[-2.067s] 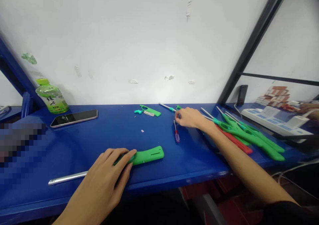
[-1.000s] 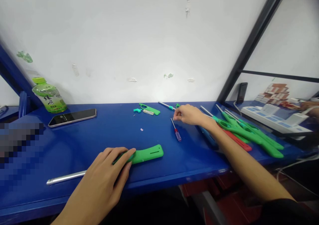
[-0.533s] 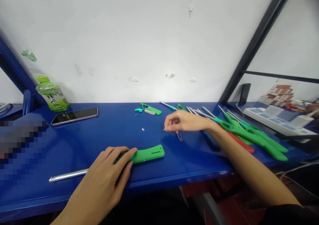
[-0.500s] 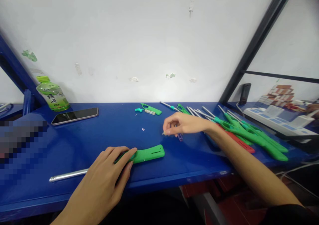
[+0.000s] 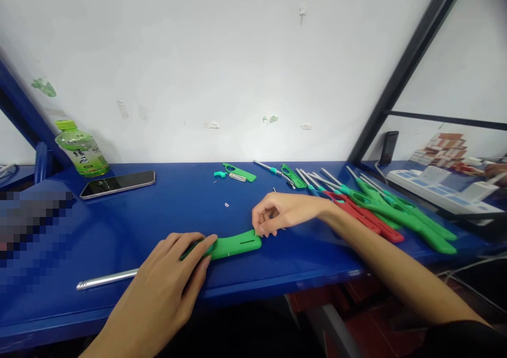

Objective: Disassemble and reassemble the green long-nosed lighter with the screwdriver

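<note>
A green long-nosed lighter [image 5: 237,246] lies along the table's front, its silver tube [image 5: 106,279] pointing left. My left hand [image 5: 174,268] is closed over its trigger area, pressing it on the tabletop. At the handle's right end, my right hand [image 5: 273,215] pinches a tiny shiny piece, perhaps a screw, right at the corner of the handle. Its exact shape is too small to make out. A thin dark shaft tip [image 5: 274,190] pokes up behind the right hand; the hand hides most of that object.
Opened lighter parts, a green shell [image 5: 242,172] and a clear fuel tank [image 5: 237,177], lie at the back. A white scrap [image 5: 227,205] is mid-table. Green lighters [image 5: 400,213] and red ones [image 5: 368,215] are piled right. A phone [image 5: 119,184] and bottle [image 5: 81,149] stand left.
My right hand has moved down and slightly left, bringing its pinched fingertips to the end of the green handle. My left hand and the lighter have stayed put.
</note>
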`<state>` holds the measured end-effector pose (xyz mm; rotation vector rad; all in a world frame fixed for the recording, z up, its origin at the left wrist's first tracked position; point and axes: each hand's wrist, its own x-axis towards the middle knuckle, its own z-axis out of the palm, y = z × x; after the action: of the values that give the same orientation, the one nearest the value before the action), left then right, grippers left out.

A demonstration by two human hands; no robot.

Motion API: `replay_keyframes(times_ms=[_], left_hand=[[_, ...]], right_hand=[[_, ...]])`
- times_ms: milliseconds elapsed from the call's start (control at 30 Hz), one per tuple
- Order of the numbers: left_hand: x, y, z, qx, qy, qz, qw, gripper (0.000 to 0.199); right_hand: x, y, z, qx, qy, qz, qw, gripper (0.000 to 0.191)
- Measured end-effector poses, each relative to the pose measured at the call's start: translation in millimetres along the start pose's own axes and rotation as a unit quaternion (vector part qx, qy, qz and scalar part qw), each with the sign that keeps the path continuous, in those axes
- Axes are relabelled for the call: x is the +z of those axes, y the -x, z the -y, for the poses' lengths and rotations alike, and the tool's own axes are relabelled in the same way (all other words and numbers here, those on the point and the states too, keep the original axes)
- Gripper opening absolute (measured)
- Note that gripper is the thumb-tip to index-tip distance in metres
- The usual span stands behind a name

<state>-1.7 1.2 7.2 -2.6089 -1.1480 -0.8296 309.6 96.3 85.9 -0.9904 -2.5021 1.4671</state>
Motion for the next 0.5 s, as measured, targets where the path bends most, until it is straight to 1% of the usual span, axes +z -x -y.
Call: replay_keyframes(times_ms=[233, 500], left_hand=[[-0.4, 1.0, -0.2, 0.000, -0.002, -0.006, 1.000, 0.037], [-0.6, 1.5, -1.0, -0.004, -0.009, -0.002, 1.000, 0.038]], right_hand=[[2.9, -4.0, -1.4, 0.020, -0.005, -0.007, 1.000, 0.021], [5.7, -4.4, 2.8, 0.036, 0.010, -0.019, 0.999, 0.018]])
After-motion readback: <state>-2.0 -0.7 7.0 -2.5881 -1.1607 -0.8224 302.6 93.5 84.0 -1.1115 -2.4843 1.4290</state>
